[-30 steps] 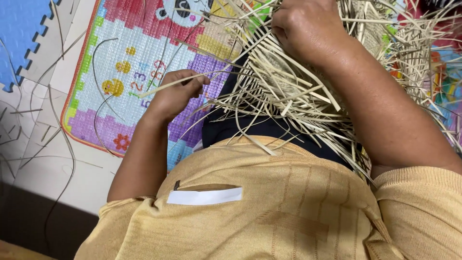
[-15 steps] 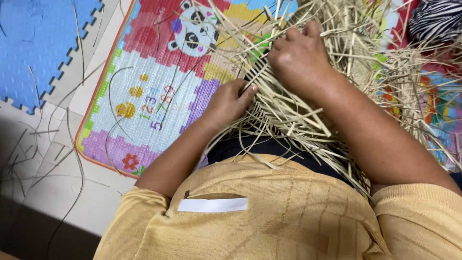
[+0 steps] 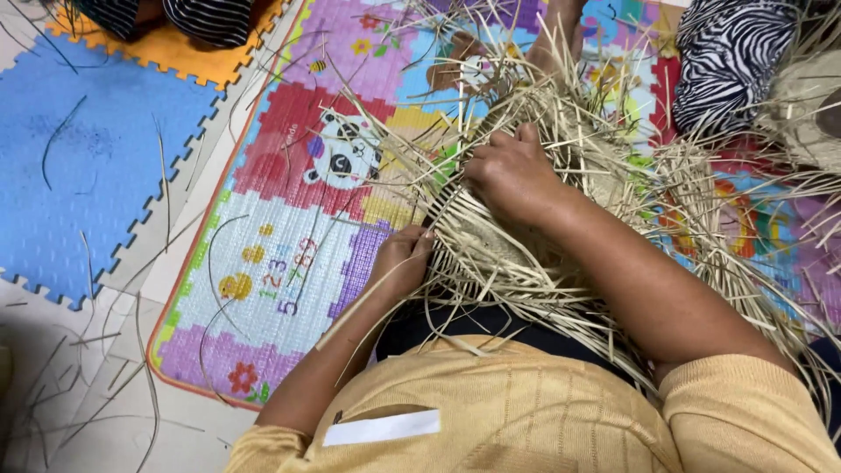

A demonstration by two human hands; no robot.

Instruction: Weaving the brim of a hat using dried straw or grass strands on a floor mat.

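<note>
The fingers of the left hand (image 3: 401, 261) are curled shut in a pinch on a thin straw strand (image 3: 355, 317) at the near edge of a half-woven straw basket (image 3: 517, 219), which lies across the person's lap and over the edge of a colourful play mat (image 3: 289, 236). The strand runs from the pinch down and outward past the wrist. The right hand (image 3: 511, 173) lies on top of the woven part with its fingers bent and pressing into the strips; they appear to clamp several strands against the weave, though which ones the fingertips hold is hidden among the loose ends.

To do this stage well, I judge that the pressing hand should keep the finished rows flat and tight while the pinched strand is drawn snug, close to the weave rather than far along its length, so it does not kink or snap. The pull should follow the line of the row, not lift away from it. Loose ends stick out on all sides, so the worked strand must be kept apart from its neighbours.

Beyond the basket, stray strands (image 3: 114, 350) lie scattered over the mat, a blue foam tile (image 3: 88, 175) and the pale floor (image 3: 53, 420). A zebra-striped cloth (image 3: 731, 57) sits at the far right, just beside a second mass of straw (image 3: 810, 114).
</note>
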